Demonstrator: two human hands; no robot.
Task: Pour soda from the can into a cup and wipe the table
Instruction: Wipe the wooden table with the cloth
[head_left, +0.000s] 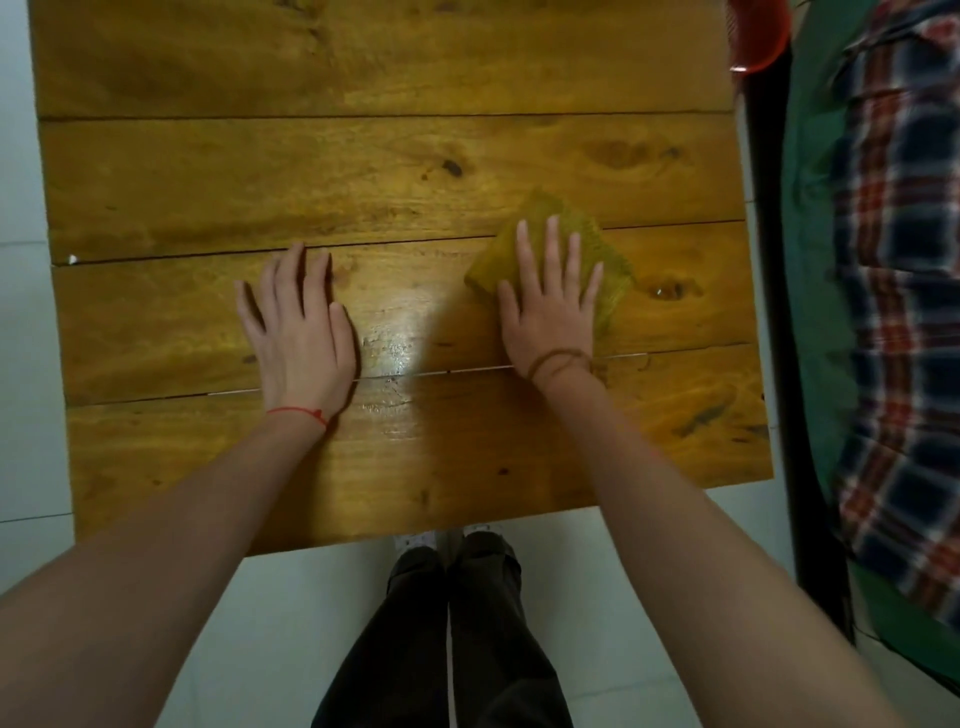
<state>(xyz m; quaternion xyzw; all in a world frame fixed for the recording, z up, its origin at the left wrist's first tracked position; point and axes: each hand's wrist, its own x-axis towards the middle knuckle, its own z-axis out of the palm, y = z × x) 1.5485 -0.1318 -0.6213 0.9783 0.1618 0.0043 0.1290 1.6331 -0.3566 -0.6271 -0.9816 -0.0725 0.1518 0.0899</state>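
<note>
Folded yellow-green cloth (558, 244) lies on the wooden plank table (363, 171), right of centre. Right hand (550, 306) flat on it, fingers spread, palm pressing down. Left hand (298, 332) open, flat on bare wood to the left, well apart. Glossy patch between them. Plaid fabric (893, 312) at far right.

Plank table (218, 182), yellow-brown wood, knots, dark seams between boards. Glossy glare patch near centre front. Yellow cloth (545, 223) flat on right half, right hand (550, 306) spread on it. Left hand (298, 332) palm-down on bare wood, left of the glare.
</note>
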